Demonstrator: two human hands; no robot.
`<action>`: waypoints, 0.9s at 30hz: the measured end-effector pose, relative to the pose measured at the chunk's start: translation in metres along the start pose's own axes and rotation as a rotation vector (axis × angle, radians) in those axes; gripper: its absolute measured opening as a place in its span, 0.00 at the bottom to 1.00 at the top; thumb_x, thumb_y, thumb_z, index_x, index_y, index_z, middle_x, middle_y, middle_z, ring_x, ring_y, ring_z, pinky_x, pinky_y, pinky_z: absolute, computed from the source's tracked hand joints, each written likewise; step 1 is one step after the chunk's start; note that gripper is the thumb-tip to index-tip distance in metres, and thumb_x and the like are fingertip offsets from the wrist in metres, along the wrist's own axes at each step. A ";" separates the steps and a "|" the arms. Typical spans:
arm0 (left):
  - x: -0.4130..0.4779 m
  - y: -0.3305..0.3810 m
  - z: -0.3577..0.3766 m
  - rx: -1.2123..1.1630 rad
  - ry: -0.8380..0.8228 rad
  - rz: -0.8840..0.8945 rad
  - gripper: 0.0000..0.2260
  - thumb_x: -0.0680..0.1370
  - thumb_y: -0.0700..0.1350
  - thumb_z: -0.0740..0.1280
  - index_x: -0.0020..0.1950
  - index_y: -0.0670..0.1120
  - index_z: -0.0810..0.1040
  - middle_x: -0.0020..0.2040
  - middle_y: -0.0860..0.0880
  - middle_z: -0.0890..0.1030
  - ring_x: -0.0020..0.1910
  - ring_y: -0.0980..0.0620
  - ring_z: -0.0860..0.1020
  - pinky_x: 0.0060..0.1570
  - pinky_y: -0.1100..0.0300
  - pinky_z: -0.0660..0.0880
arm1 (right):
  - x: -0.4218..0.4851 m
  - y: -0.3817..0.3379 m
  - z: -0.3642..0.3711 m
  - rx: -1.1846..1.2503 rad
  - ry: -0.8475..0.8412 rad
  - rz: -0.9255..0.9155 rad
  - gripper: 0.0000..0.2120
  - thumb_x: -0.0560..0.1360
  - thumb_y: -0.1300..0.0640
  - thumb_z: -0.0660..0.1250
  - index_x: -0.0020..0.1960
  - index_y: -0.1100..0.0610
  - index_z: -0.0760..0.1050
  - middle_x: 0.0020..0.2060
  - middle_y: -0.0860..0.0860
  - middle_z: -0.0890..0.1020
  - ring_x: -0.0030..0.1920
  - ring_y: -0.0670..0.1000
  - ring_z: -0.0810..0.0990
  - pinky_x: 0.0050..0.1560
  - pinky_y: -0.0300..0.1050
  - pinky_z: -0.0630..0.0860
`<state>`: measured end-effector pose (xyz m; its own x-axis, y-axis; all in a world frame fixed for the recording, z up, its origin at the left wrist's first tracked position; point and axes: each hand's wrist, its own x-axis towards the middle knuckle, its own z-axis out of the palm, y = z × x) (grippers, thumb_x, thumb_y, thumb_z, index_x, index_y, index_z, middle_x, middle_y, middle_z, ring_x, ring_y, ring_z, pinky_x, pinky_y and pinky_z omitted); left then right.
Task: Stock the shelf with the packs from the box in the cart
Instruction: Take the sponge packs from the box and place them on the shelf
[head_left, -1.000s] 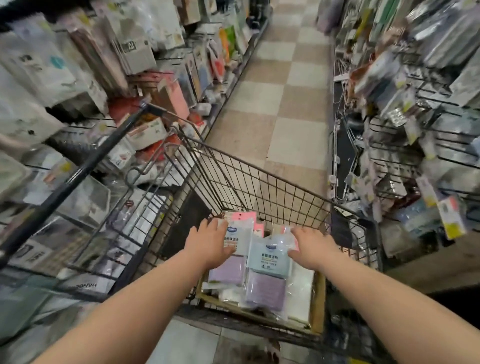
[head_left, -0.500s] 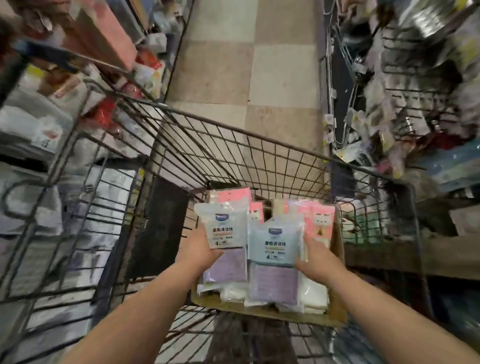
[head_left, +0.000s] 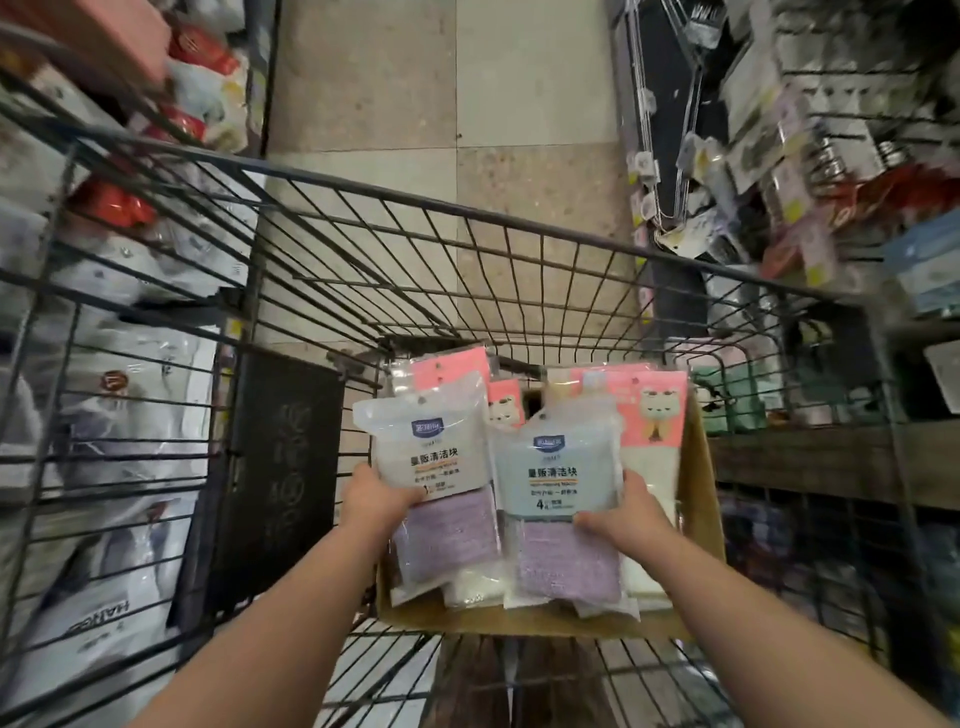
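A cardboard box (head_left: 704, 499) sits in the black wire cart (head_left: 467, 208) and holds several clear packs of cleaning pads. My left hand (head_left: 376, 499) grips the left side of a pack with a white and a purple pad (head_left: 441, 467), raised over the box. My right hand (head_left: 631, 512) grips the right side of a pack with a pale blue and a purple pad (head_left: 558, 478). Behind them stand pink-topped packs with a cat picture (head_left: 652, 410).
Shelves (head_left: 104, 322) crowded with white and red goods run along the left of the cart. On the right, wire racks (head_left: 810, 145) carry hanging packets and hangers. A tiled aisle floor (head_left: 447, 78) stretches ahead beyond the cart.
Both hands went from lying on top of the packs to gripping one pack each and lifting them. My view has tilted down onto the cart and come closer.
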<state>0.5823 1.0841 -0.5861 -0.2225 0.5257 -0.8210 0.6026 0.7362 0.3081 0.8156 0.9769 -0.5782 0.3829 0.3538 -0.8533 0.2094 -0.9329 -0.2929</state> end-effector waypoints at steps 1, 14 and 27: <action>-0.001 0.001 -0.001 -0.013 -0.025 -0.010 0.19 0.70 0.36 0.74 0.57 0.44 0.70 0.57 0.44 0.79 0.58 0.43 0.78 0.54 0.49 0.77 | -0.001 -0.002 -0.001 0.007 0.004 -0.005 0.32 0.68 0.61 0.74 0.68 0.59 0.65 0.60 0.57 0.77 0.56 0.57 0.77 0.56 0.51 0.76; -0.085 0.062 -0.042 -0.207 -0.157 0.286 0.19 0.73 0.38 0.71 0.62 0.43 0.71 0.54 0.45 0.78 0.46 0.49 0.78 0.40 0.57 0.77 | -0.092 -0.045 -0.076 0.093 0.165 -0.250 0.18 0.70 0.63 0.72 0.59 0.58 0.78 0.51 0.54 0.83 0.52 0.53 0.80 0.54 0.47 0.77; -0.198 0.140 -0.067 -0.211 -0.328 0.684 0.14 0.73 0.38 0.71 0.57 0.45 0.73 0.51 0.45 0.81 0.50 0.45 0.81 0.55 0.47 0.78 | -0.211 -0.033 -0.149 0.372 0.516 -0.369 0.18 0.69 0.58 0.74 0.58 0.56 0.77 0.52 0.54 0.82 0.53 0.54 0.80 0.54 0.48 0.77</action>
<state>0.6595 1.1111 -0.3484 0.4029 0.7627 -0.5060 0.3588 0.3770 0.8539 0.8618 0.9429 -0.3244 0.7402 0.5503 -0.3863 0.1227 -0.6755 -0.7271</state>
